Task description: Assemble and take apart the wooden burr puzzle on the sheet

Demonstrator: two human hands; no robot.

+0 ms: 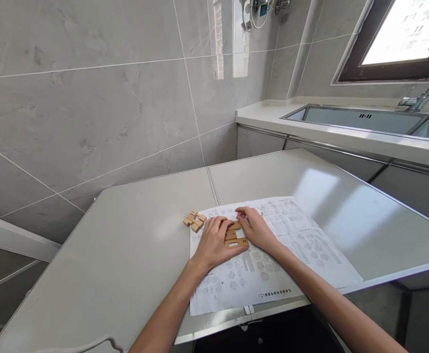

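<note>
Flat wooden puzzle pieces (231,235) with black numbers lie on a large printed sheet (232,289). The nearest piece has a slot and a "2". My left hand (214,240) is closed about their left side, its thumb along the near edge and its fingers over the far end. At their right, my right hand (258,229) rests on the sheet with bent, slightly parted fingers. Its fingertips are close to the far piece; whether they touch it I cannot tell. Left of my left hand sits a small cluster of notched wooden blocks (195,220), partly over the sheet's corner.
The pale folding table (126,255) has a seam running away from me. A grey tiled wall (126,108) borders its far side. On the right are a counter with a sink (357,118), a tap (416,102) and a window (401,34). A pale cable (89,344) crosses the front-left.
</note>
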